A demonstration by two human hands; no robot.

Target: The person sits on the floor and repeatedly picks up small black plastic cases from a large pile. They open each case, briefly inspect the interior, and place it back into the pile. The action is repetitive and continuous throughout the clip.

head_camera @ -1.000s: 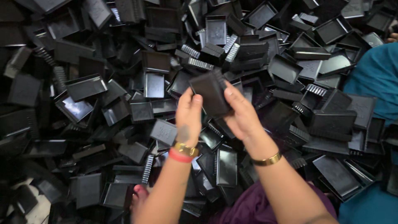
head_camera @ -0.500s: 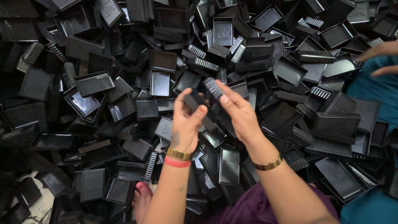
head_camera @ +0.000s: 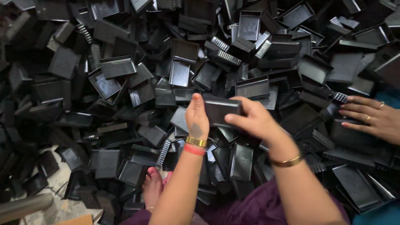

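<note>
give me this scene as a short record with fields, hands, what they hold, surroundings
left hand: grips the left end of a black tray
right hand: holds the tray's right end
tray: lifted above the pile, held between both hands
pile: loose black trays, lying in all directions
other person's hand: rests on trays at right
foot: bare, at the pile's near edge
wrists: bangles on both

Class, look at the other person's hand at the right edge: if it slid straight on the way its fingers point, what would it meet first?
The co-worker's hand points left, fingertips already on the black trays of the pile; more trays lie just beyond. Depth is hard to judge.
</note>
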